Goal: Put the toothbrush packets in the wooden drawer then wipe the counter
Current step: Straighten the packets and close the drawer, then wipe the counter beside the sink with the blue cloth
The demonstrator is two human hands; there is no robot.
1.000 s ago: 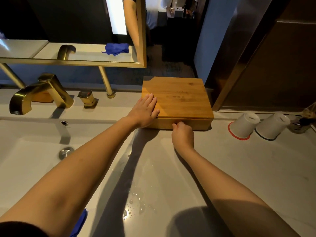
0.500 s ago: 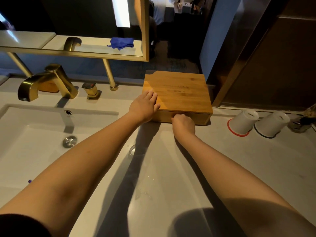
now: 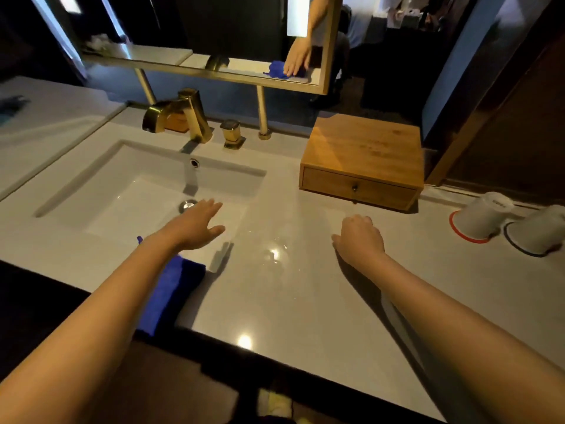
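Note:
The wooden drawer box [image 3: 363, 162] stands at the back right of the grey counter [image 3: 293, 301], its drawer pushed in, small knob showing. No toothbrush packets are visible. A blue cloth [image 3: 166, 293] lies on the counter's front edge beside the sink, partly under my left forearm. My left hand [image 3: 197, 226] hovers over the sink's right rim, fingers spread, holding nothing. My right hand [image 3: 360, 237] rests on the counter in front of the drawer box with fingers curled and empty. Water drops glisten between my hands.
A white sink [image 3: 146, 197] with a gold faucet [image 3: 180, 116] takes up the left. Two upturned white cups [image 3: 480, 217] sit at the right. A gold-framed mirror [image 3: 214, 41] hangs behind, showing a hand on the blue cloth.
Both hands have left the wooden box and drawn back toward me; the left one swung over the sink. The view pulled back, showing the shut drawer front and the blue cloth.

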